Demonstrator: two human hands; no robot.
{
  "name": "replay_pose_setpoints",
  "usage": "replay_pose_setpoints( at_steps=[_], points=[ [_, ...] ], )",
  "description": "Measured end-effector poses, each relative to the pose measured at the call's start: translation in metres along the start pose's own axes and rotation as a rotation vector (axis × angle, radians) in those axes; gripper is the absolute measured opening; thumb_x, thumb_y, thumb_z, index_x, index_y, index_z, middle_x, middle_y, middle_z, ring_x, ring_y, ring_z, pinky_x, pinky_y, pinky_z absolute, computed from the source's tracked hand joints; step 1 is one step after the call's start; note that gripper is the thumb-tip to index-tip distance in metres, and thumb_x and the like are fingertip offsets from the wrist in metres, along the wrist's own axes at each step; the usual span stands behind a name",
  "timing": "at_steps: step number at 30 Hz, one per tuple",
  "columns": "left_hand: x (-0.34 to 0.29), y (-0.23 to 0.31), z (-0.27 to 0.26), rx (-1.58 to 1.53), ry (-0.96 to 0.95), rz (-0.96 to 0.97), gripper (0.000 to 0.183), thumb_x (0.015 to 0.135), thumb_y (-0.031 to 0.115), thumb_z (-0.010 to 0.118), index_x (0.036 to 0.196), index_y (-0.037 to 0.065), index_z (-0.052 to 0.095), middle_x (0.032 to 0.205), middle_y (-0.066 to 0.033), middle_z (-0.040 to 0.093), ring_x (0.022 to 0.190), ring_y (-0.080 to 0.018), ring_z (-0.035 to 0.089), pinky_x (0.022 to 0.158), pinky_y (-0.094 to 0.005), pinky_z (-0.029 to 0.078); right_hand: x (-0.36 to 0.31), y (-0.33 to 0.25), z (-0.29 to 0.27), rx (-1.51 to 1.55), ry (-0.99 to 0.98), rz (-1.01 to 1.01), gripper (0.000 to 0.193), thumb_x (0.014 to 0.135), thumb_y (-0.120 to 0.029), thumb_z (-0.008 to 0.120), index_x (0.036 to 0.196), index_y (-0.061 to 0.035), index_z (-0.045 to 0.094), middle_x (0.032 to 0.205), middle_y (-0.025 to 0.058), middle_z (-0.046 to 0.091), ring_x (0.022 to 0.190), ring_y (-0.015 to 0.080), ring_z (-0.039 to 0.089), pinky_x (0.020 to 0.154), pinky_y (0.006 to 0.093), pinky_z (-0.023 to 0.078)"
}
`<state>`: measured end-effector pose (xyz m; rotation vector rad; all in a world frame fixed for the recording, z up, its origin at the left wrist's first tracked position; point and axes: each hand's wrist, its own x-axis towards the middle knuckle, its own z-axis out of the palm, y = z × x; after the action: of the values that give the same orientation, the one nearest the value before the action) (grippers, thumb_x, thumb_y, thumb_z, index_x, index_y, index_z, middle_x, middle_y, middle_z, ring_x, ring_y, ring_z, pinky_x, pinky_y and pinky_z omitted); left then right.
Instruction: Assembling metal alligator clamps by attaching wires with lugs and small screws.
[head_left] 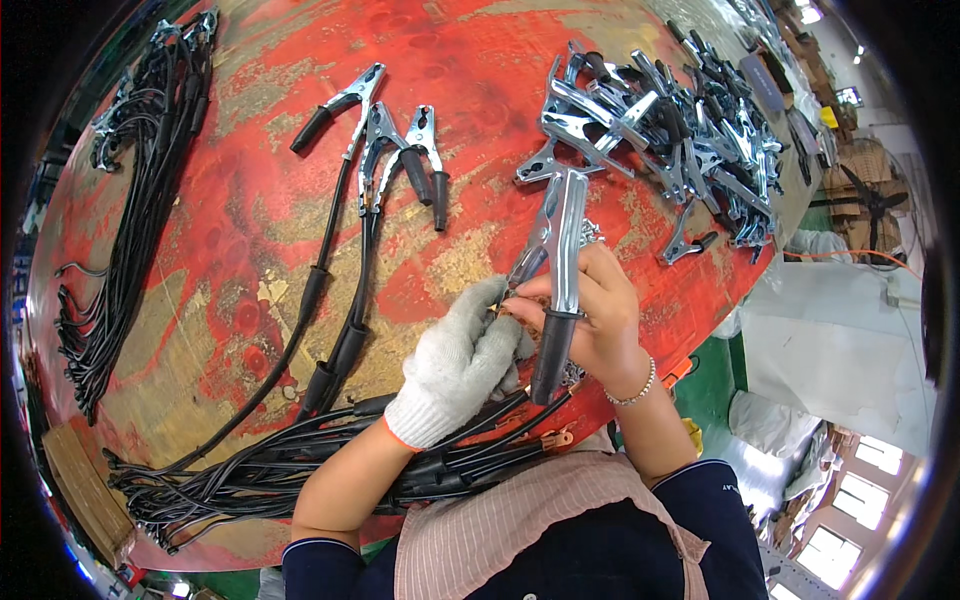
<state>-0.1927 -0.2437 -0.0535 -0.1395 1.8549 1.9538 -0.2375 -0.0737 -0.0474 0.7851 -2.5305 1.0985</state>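
A metal spring clamp (566,240) stands upright before me, its one visible handle end in a black sleeve (555,360). My left hand (455,360), in a white knit glove, is closed on the clamp's other handle, whose end is hidden by the fingers. My bare right hand (600,310) reaches behind the sleeved handle. Its thumb and fingertips pinch together at the glove's fingertips; what lies between them is too small to make out. Small metal parts (590,233) show beside the right hand. Below both hands runs a bundle of black cables (290,470).
Loose clamps (680,130) form a heap at the far right of the worn red table (450,60). Three clamps (380,140) with black cables lie left of centre. Another bundle of cables (150,220) with clamps lies along the left edge. A fan (873,200) stands beyond the table.
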Motion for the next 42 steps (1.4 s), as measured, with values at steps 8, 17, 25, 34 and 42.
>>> replay_pose_setpoints(
  at_steps=[8,17,25,34,42],
  points=[
    [0.0,0.0,0.0,-0.036,-0.014,-0.033,0.04,0.095,0.012,0.05,0.132,-0.003,0.041,0.079,-0.0075,0.064,0.058,-0.0106,0.06,0.054,-0.0254,0.049,-0.003,0.0,0.002,-0.019,0.005,-0.021,0.025,0.063,-0.014,0.086,0.082,-0.0083,0.072,0.075,0.0035,0.057,0.07,0.0215,0.054,0.063,0.0316,0.043],
    [-0.001,0.007,-0.001,-0.052,-0.006,-0.051,0.039,0.095,0.011,0.049,0.132,-0.002,0.042,0.08,-0.0075,0.064,0.059,-0.0099,0.059,0.054,-0.0251,0.049,-0.016,0.012,-0.006,-0.025,-0.022,-0.129,0.029,0.067,-0.014,0.082,0.095,-0.011,0.074,0.077,0.0023,0.053,0.07,0.0209,0.053,0.063,0.0317,0.042],
    [0.0,-0.001,0.001,-0.043,0.001,-0.038,0.041,0.095,0.011,0.05,0.132,-0.003,0.041,0.079,-0.0082,0.064,0.059,-0.0096,0.059,0.054,-0.0247,0.049,-0.011,0.005,-0.009,0.003,-0.049,-0.149,0.037,0.067,-0.016,0.081,0.103,-0.0135,0.075,0.077,0.001,0.053,0.068,0.02,0.049,0.062,0.0322,0.04],
    [-0.002,0.004,0.003,-0.001,-0.015,-0.031,0.041,0.095,0.011,0.051,0.133,-0.003,0.042,0.079,-0.0076,0.064,0.059,-0.0089,0.059,0.052,-0.0245,0.048,-0.017,0.009,-0.011,-0.054,-0.04,-0.15,0.032,0.066,-0.015,0.081,0.097,-0.0128,0.074,0.079,0.0002,0.059,0.067,0.019,0.053,0.061,0.0302,0.042],
    [0.002,0.019,-0.005,0.369,0.237,0.243,0.038,0.097,0.014,0.049,0.132,0.0,0.046,0.075,-0.0052,0.063,0.06,-0.009,0.059,0.054,-0.0256,0.048,-0.045,0.049,-0.056,-0.331,-0.057,0.084,0.027,0.076,-0.008,0.069,0.102,-0.0126,0.07,0.089,0.0065,0.063,0.083,0.0275,0.059,0.074,0.0387,0.048]
  ],
)
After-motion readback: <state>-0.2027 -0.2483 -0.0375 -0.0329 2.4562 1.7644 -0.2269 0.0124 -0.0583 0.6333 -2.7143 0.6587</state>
